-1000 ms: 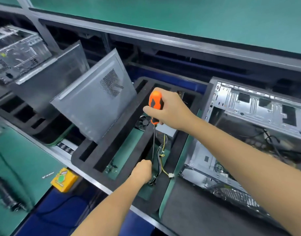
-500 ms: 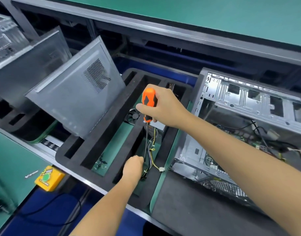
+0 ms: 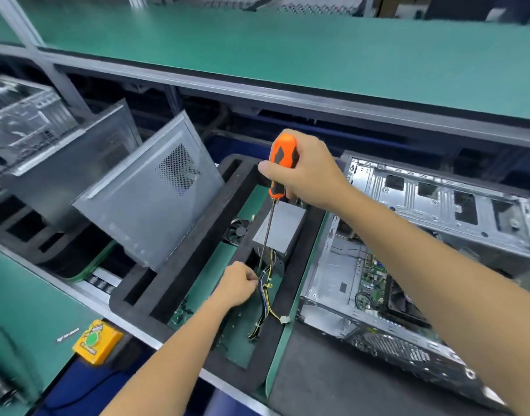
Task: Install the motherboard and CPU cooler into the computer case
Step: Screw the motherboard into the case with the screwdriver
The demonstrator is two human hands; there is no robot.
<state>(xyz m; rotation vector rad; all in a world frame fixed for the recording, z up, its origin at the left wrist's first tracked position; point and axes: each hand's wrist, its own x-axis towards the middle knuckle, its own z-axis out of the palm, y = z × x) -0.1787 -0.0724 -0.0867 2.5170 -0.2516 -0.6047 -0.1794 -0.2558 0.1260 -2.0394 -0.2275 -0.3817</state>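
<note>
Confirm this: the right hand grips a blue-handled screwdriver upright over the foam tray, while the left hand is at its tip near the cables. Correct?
Not quite. In the head view the screwdriver handle is orange and black, not blue. The rest holds: right hand, left hand, foam tray, cables.

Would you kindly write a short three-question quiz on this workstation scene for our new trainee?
1. True or false: the right hand grips the orange screwdriver by its handle.
2. Where does the left hand sit? A) on the yellow box B) at the screwdriver's tip, beside the cable bundle C) inside the open computer case
3. Fill in: the grey side panel leans in the black foam ____.

Key: 1 true; 2 B; 3 tray.
</note>
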